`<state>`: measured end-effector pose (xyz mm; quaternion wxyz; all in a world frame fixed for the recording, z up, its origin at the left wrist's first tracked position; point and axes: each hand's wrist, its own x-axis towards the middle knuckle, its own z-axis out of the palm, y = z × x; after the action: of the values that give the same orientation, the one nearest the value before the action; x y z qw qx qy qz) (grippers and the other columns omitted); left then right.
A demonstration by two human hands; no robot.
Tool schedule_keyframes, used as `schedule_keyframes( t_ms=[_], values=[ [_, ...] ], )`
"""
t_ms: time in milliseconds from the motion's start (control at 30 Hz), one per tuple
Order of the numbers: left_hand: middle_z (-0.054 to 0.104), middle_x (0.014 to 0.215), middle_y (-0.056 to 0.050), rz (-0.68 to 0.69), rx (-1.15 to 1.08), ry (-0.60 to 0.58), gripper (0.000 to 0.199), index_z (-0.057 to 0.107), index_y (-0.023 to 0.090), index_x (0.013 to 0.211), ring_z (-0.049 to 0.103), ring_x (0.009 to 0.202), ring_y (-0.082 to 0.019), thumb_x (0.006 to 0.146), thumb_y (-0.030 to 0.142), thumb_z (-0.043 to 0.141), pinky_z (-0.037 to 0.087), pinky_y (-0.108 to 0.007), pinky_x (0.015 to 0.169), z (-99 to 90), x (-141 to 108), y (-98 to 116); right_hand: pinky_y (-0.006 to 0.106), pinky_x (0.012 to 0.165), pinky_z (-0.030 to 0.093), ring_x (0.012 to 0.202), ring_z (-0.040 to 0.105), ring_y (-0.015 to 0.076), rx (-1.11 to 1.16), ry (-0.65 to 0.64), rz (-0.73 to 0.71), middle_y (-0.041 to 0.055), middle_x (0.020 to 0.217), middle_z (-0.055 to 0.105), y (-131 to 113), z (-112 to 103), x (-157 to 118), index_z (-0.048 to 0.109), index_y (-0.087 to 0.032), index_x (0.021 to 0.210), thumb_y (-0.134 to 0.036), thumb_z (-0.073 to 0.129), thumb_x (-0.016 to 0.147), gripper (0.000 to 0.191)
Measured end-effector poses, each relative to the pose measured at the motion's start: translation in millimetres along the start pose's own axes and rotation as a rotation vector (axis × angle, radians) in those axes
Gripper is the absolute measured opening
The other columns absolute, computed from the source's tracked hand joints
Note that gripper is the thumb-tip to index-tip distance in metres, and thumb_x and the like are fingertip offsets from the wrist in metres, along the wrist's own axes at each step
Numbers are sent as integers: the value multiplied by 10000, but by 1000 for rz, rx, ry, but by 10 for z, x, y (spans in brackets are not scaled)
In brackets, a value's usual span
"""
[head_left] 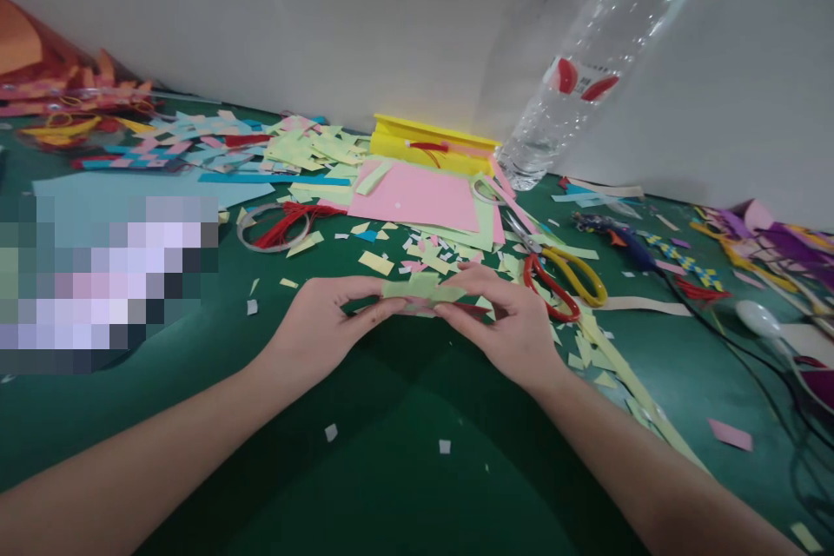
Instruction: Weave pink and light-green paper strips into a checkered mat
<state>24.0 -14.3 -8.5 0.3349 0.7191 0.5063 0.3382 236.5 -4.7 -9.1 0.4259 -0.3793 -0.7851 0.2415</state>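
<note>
Between my two hands is a small piece of green and pink paper strips (422, 288), held just above the table. My left hand (329, 313) pinches its left end between thumb and fingers. On the other end, my right hand (505, 313) has its thumb and fingertips closed in the same way. The fingers cover both ends of the piece. Small paper scraps (435, 254) lie just beyond it. To the right of my right hand rest scissors (553, 274) with red and yellow handles, and a stack of pink paper (417, 198) lies farther back.
A clear plastic bottle (573, 95) leans against the grey wall. At the back stands a yellow folded tray (433, 143). A tape roll (274, 228) with red tassels is at left. Cut strips (319, 143) pile up behind it. A black cable (723, 339) crosses the right side.
</note>
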Motion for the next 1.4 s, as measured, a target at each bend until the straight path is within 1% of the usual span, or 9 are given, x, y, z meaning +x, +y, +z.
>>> schedule_keyframes(
  t_ms=[133,333,500,667,833,933,1100,1233,1400],
  values=[
    [755,933,19,-16,-27,-6,222,752,281,919,697,845,-221,816,387,587,549,-248,674,19,-8,-4,416,987,423,751,651,151,-23,-8,-87,-9,812,723,27,18,6,696,-241,844,-186,664,798,78],
    [754,945,20,-77,-33,-38,228,748,295,932,696,874,-233,820,398,579,549,-281,749,22,14,2,435,1039,399,715,659,153,-32,-101,20,-33,797,724,67,32,9,714,-288,880,-246,628,826,109],
    [740,1004,-18,-86,-69,-48,308,720,241,995,675,923,-247,781,439,624,542,-306,782,12,28,48,334,732,540,748,658,189,-12,-60,189,10,769,717,16,16,11,733,-249,824,-291,661,792,89],
    [754,898,-15,-128,-170,-111,252,725,227,893,691,822,-212,801,436,617,544,-281,727,-8,24,66,261,538,495,605,631,157,109,49,402,15,647,680,-38,-10,22,709,-190,666,-384,718,732,205],
    [753,773,6,-178,-240,-146,223,727,230,795,700,758,-186,820,418,610,539,-256,719,-18,33,66,294,683,557,832,688,191,426,-45,539,52,920,730,11,-15,25,705,-211,964,-406,713,734,303],
    [757,800,9,-183,-236,-138,216,736,244,832,701,755,-192,813,423,616,549,-264,708,-33,47,63,316,749,561,912,682,204,529,-13,581,73,1017,715,86,-33,43,669,-208,1039,-441,683,755,368],
    [755,929,10,-182,-182,-201,249,739,285,952,700,788,-206,796,438,620,557,-261,664,-51,45,69,244,635,529,762,670,156,481,51,662,46,877,719,159,-72,82,683,-192,967,-441,739,691,376],
    [752,949,1,-157,-123,-151,293,734,283,972,697,823,-223,785,474,613,559,-273,663,-34,40,61,214,461,421,555,569,108,325,24,637,15,699,682,176,-64,60,719,-179,849,-422,749,675,301],
    [748,953,-32,-177,-113,-103,329,710,247,1018,695,831,-226,780,456,620,570,-284,665,-32,56,47,224,478,423,579,582,122,243,40,598,25,713,704,210,-47,33,733,-191,847,-398,736,693,258]
  ],
)
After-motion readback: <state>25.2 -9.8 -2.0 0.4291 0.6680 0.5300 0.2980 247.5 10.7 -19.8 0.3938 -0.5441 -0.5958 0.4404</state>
